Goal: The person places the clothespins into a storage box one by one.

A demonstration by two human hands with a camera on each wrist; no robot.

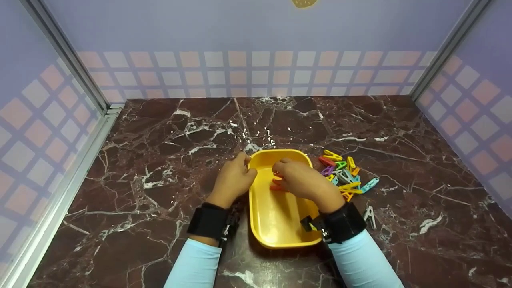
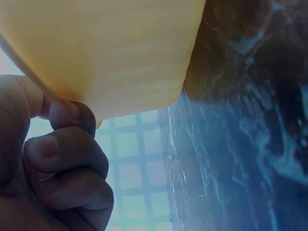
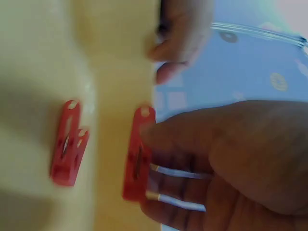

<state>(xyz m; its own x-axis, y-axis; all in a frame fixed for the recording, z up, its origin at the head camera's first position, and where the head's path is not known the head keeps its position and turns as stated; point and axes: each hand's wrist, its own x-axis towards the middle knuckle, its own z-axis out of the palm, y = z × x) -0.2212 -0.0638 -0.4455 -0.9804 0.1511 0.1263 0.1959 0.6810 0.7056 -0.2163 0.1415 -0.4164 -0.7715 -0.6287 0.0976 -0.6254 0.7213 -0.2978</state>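
Holding, right hand [image 1: 300, 180]: one red clothespin [image 3: 132, 168], gripped between thumb and fingers, which are closed up to its width; position, over the tray interior, centre of the head view.
Holding, left hand [image 1: 232, 176]: near rim of one yellow tray [image 1: 276, 232], pinched by thumb and forefinger, remaining fingers curled; position, left of centre.
Tray: oblong, rounded corners, raised walls, lower centre of the frame, on a dark red-brown worktop [image 1: 140, 208] with white marbled veining.
Tray contents: a second red clothespin [image 3: 66, 159], metal spring visible, left part of the right wrist view.
Loose lot: a heap of clothespins [image 1: 345, 175] in yellow, orange, red, green, purple, grey and blue, overlapping, just beside the tray, right of centre.
Single item: one grey clothespin [image 1: 370, 217], apart from the heap, lower right.
Worn: black wrist straps [image 1: 207, 221]; pale blue sleeves [image 1: 194, 264], bottom edge.
Backdrop: lilac wall [image 1: 256, 32], checked pink-and-white band, top.
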